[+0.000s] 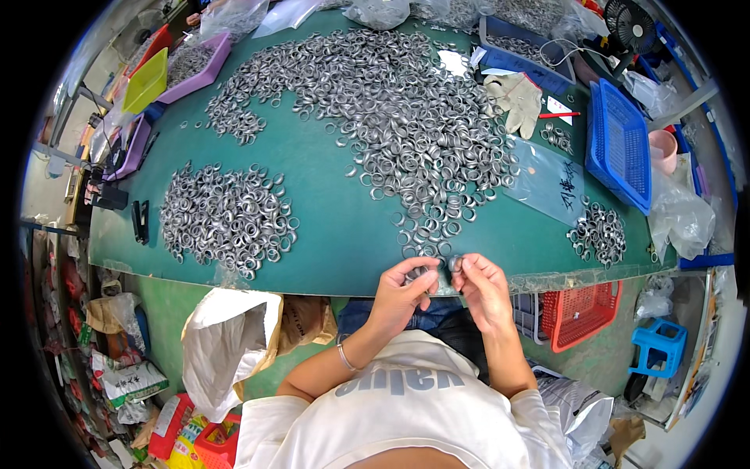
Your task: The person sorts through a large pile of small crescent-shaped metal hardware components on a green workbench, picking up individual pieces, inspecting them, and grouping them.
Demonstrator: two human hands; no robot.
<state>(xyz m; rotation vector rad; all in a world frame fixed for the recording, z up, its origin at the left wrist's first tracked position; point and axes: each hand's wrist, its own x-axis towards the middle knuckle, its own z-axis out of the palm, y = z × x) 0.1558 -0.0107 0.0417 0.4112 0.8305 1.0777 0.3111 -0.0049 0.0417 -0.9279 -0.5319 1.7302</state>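
— What do the hands hold?

— Each pinches a small metal ring. The left hand (402, 288) grips one ring (416, 273) between thumb and fingers; the right hand (478, 283) grips another ring (455, 263) at its fingertips. Both sit just over the near edge of the surface (336, 227), close together, nearly touching.

— Which way do the rings face?

— Too small to tell for sure. The right one seems to show its open side upward; the axis of the left one I cannot tell.

— What lies around them?

— Just beyond the fingers, a trail of rings runs up into the big heap (391, 109) that covers the middle of the green surface. A smaller pile (226, 215) lies to the left, well apart, and a little cluster (600, 233) to the right. Further right stands a blue basket (619, 144), with a glove (517, 100) and a red pen (558, 115) behind it. A clear bag (551, 181) lies flat between heap and cluster.
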